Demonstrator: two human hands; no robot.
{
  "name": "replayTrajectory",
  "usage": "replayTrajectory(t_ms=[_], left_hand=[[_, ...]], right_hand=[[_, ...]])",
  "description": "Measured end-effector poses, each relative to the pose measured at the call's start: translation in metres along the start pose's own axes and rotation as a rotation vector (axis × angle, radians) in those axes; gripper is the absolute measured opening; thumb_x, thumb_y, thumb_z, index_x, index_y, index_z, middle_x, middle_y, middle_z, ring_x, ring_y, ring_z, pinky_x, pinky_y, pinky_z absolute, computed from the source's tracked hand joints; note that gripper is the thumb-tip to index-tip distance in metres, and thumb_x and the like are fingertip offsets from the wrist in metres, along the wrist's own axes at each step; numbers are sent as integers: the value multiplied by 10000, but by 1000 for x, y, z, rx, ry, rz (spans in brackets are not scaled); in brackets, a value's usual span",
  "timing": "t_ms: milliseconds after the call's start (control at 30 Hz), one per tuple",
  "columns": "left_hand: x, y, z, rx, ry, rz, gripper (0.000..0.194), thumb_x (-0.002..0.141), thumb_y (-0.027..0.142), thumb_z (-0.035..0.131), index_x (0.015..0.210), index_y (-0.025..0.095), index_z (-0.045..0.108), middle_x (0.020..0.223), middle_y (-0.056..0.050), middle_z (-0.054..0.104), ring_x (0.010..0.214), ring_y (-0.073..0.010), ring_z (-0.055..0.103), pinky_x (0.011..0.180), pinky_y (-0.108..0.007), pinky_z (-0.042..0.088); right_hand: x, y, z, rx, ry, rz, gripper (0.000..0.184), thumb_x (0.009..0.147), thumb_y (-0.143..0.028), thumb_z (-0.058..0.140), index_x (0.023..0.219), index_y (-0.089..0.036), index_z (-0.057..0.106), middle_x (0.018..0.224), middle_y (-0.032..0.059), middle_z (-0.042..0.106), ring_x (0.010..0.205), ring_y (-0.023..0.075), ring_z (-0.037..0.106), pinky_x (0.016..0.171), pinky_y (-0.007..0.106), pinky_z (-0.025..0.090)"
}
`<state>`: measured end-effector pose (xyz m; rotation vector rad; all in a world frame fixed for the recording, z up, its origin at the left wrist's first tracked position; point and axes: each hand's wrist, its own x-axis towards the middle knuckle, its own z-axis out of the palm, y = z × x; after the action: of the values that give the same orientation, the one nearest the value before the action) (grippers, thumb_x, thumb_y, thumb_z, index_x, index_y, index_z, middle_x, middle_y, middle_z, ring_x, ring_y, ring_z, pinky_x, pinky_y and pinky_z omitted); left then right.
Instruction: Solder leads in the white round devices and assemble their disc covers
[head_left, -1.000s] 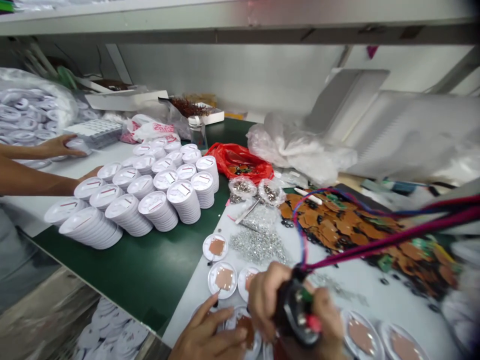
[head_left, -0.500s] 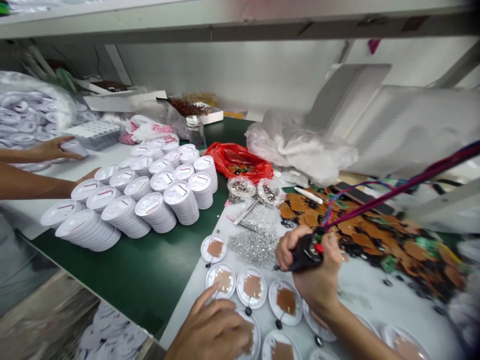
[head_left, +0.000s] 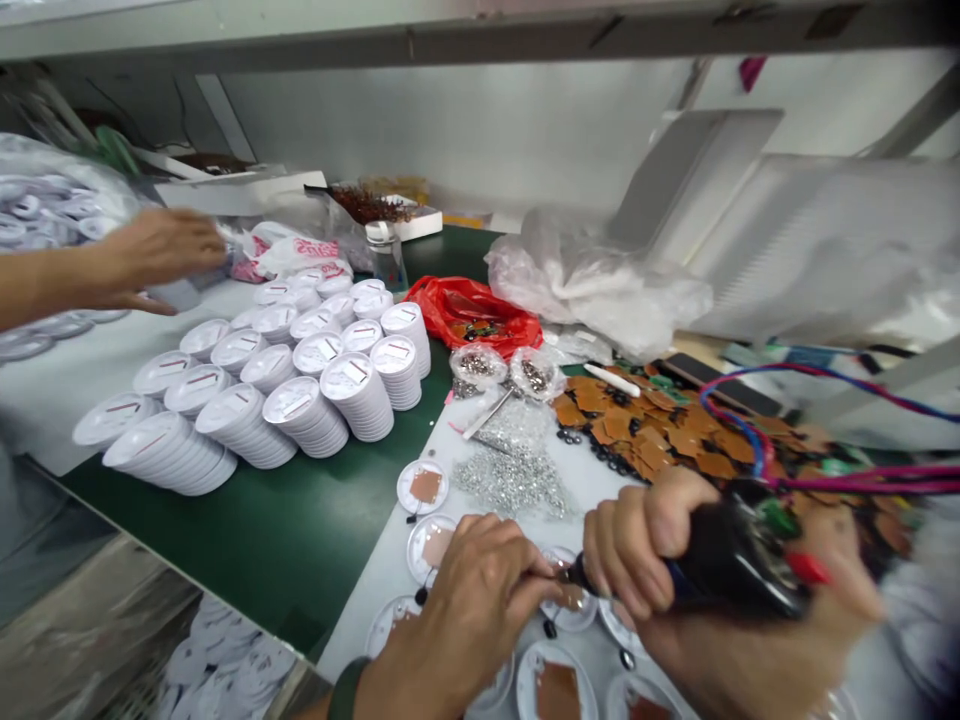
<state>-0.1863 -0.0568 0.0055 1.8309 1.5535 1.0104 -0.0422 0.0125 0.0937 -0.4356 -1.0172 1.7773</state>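
My right hand [head_left: 742,645] is wrapped round a black electric screwdriver [head_left: 739,550] with a red button. Its tip points left, over the rows of white round covers. My left hand [head_left: 469,605] has thumb and forefinger pinched together at the screwdriver's tip; whatever is between them is too small to make out. Below the hands lie several white round covers [head_left: 556,703], each with a brown square board [head_left: 557,688] and a small black part on a wire. Just beyond the left hand is a loose heap of small silvery screws [head_left: 517,478].
Stacks of white round covers [head_left: 292,400] stand on the green table [head_left: 315,545] to the left. A co-worker's hand [head_left: 161,245] reaches in behind them. Brown boards [head_left: 675,435] are heaped at the right, near a red bag [head_left: 480,310] and two small bags of metal parts [head_left: 538,372].
My right hand has swung the screwdriver nearer and to the right, tip leftward. My left hand has risen from the covers to pinch at its tip. The co-worker's hand has moved right.
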Motion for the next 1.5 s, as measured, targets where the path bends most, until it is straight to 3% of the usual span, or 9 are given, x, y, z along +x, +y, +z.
replayTrajectory(t_ms=[233, 367, 500, 600, 667, 833, 1000, 1300, 1500], left_hand=[[-12, 0, 1, -71, -84, 128, 132, 937, 154, 746, 869, 176, 635, 893, 20, 669, 892, -157, 594, 869, -310, 417], [-20, 3, 8, -97, 3, 232, 211, 1048, 329, 592, 908, 201, 683, 847, 20, 711, 805, -147, 627, 804, -306, 438], [-37, 0, 20, 195, 128, 439, 273, 1099, 317, 468, 1002, 210, 700, 824, 29, 733, 710, -147, 599, 731, -317, 431], [-53, -7, 34, 370, 289, 566, 268, 1059, 208, 553, 823, 224, 679, 776, 81, 721, 757, -131, 617, 1000, -329, 428], [-61, -12, 42, 427, 325, 605, 303, 1045, 166, 561, 770, 232, 668, 813, 103, 727, 853, -119, 648, 1205, -369, 299], [-67, -13, 41, 472, 334, 623, 286, 1034, 158, 579, 779, 237, 682, 883, 115, 741, 946, -106, 692, 1293, -423, 200], [-66, -10, 30, 511, 199, 640, 233, 1038, 203, 596, 828, 244, 686, 941, 134, 773, 976, -98, 724, 1313, -408, 123], [-71, -29, 47, 382, 233, 577, 123, 1033, 203, 605, 950, 232, 692, 821, 121, 783, 960, -85, 744, 1293, -354, 183], [-68, -38, 66, 345, 444, 610, 302, 1088, 235, 496, 844, 227, 674, 671, 134, 744, 752, -86, 748, 1288, -368, 217]], right_hand=[[-10, -5, -3, 86, 19, 47, 607, 904, -723, 441, 651, -220, 668, 432, -18, 449, 364, 136, 396, 399, 285, 371], [-23, -9, -8, 117, -9, 84, 604, 903, -726, 433, 667, -227, 678, 425, -25, 425, 375, 139, 394, 428, 291, 371], [-44, 2, -24, 69, -24, 193, 623, 886, -772, 453, 721, -221, 692, 508, 13, 518, 452, 161, 448, 478, 308, 408], [-59, 20, -37, 26, 17, 229, 601, 880, -774, 485, 712, -225, 665, 508, 11, 506, 458, 164, 428, 471, 308, 384], [-64, 32, -43, -9, 53, 219, 587, 885, -763, 491, 698, -229, 646, 498, 14, 497, 444, 170, 412, 444, 310, 356], [-68, 46, -50, -10, 0, 199, 587, 920, -746, 429, 740, -221, 621, 492, -8, 477, 423, 152, 386, 430, 288, 336], [-71, 43, -45, -83, -85, 211, 604, 922, -750, 400, 757, -215, 628, 501, 1, 507, 448, 147, 408, 463, 285, 351], [-68, 31, -36, -147, -120, 215, 651, 847, -830, 461, 710, -224, 654, 527, 19, 521, 437, 153, 426, 431, 297, 397], [-25, 8, -28, -109, -22, 16, 557, 839, -747, 498, 717, -239, 691, 510, 24, 516, 468, 185, 473, 464, 330, 444]])
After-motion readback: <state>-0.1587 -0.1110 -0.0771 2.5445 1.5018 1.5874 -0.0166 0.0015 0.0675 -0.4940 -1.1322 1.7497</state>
